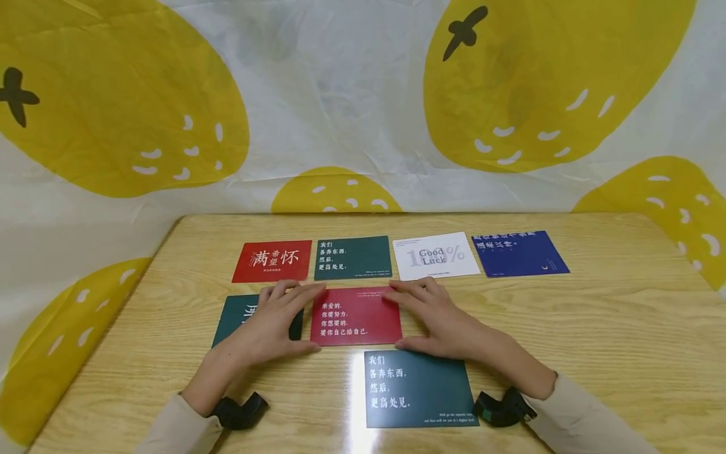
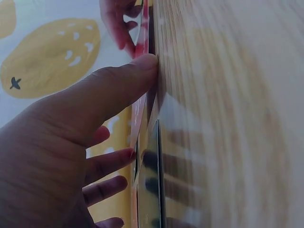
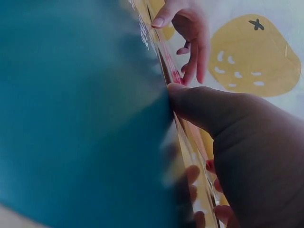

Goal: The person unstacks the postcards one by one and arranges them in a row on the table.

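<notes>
A red card (image 1: 356,317) with white Chinese writing lies in the middle of the table, in the second row. My left hand (image 1: 271,321) holds it at the left corners, thumb below and index finger above. At the right corners my right hand (image 1: 439,318) grips it the same way. In the left wrist view the thumb (image 2: 118,80) meets the card's edge close over the wood. Under the left hand lies a dark green card (image 1: 229,318), partly hidden. Nearer the front, another green card (image 1: 420,391) lies just below the right thumb.
Along the back row lie a bright red card (image 1: 272,261), a green card (image 1: 353,257), a white "Good Luck" card (image 1: 435,255) and a blue card (image 1: 522,253). The wooden table (image 1: 635,328) ends at a lemon-printed cloth (image 1: 340,94). Black wrist cameras (image 1: 241,411) sit at both cuffs.
</notes>
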Demonstrator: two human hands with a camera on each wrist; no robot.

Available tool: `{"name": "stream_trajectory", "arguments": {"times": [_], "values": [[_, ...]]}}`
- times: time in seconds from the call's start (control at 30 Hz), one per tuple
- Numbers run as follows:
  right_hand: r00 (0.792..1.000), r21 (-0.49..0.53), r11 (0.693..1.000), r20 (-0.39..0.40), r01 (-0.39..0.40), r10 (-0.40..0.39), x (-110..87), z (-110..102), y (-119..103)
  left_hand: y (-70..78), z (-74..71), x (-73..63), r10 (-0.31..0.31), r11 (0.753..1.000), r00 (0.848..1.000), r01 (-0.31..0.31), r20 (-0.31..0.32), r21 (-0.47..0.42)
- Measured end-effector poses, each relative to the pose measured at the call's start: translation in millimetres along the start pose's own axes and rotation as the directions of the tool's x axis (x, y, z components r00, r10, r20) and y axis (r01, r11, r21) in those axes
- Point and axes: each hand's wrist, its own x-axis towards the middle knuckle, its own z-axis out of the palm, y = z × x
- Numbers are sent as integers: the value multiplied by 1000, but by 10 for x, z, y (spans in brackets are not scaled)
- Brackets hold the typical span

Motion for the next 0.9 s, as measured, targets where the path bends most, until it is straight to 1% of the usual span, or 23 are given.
{"name": "stream_trajectory", "arguments": {"times": [0.2, 0.5, 0.9], "values": [[1000, 25, 1000, 13, -9, 8, -2, 17, -17, -4, -4, -20, -15, 1000, 1000, 15, 15, -8], [1000, 9, 1000, 11, -3, 3, 8, 25, -12, 7, -19, -30, -53, 999, 998, 53, 20, -9], [1000, -7, 1000, 13, 9, -9, -5, 28, 14, -31, -16, -5, 2, 999, 1000, -3, 30, 45]]}}
